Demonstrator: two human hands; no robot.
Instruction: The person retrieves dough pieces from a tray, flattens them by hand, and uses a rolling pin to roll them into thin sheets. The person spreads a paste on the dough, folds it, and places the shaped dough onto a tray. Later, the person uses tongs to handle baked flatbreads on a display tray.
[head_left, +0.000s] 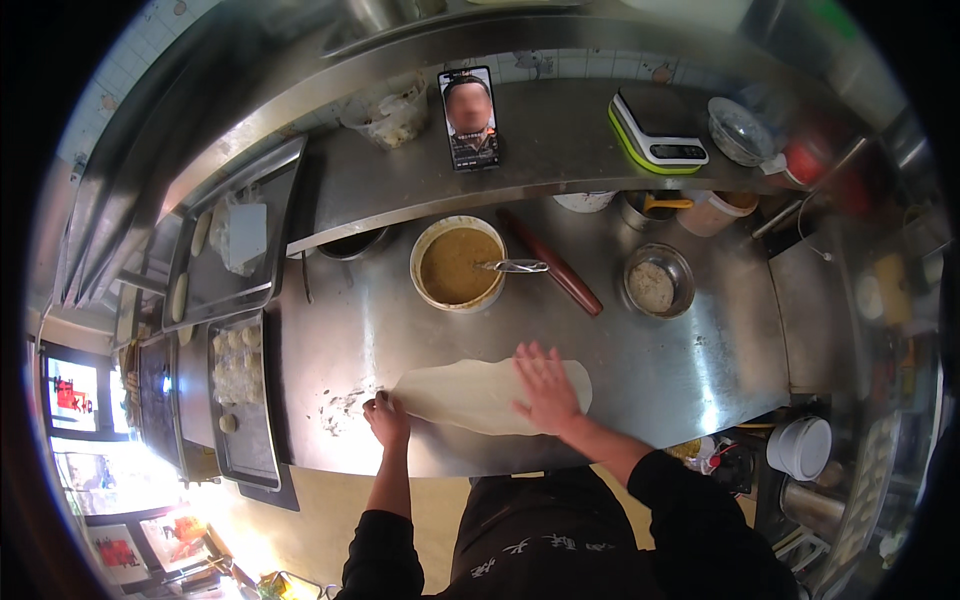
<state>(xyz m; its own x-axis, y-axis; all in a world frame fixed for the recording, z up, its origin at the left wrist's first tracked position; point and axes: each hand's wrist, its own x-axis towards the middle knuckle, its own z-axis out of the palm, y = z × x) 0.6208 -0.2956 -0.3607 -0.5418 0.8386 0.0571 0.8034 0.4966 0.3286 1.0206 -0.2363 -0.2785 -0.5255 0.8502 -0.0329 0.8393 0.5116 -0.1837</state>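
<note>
A long, thin sheet of rolled-out dough (457, 397) lies crosswise on the steel worktable (330, 345) in front of me. At its narrow left end, my left hand (388, 421) pinches the dough between curled fingers. Some of those fingertips are hidden. My right hand (547, 394) rests palm down over the wider right part of the sheet, fingers spread. Beyond the dough stands a white tub of brown paste (457, 262) with a metal spoon (517, 266) in it. A dark red rolling pin (551, 262) lies slanted to the right of the tub.
A steel bowl of flour-like mix (652, 285) sits at the right. On the raised shelf are a propped phone (471, 120) and a kitchen scale (660, 131). Trays (244, 450) with dough balls (238, 360) and dough rolls (180, 296) line the left side.
</note>
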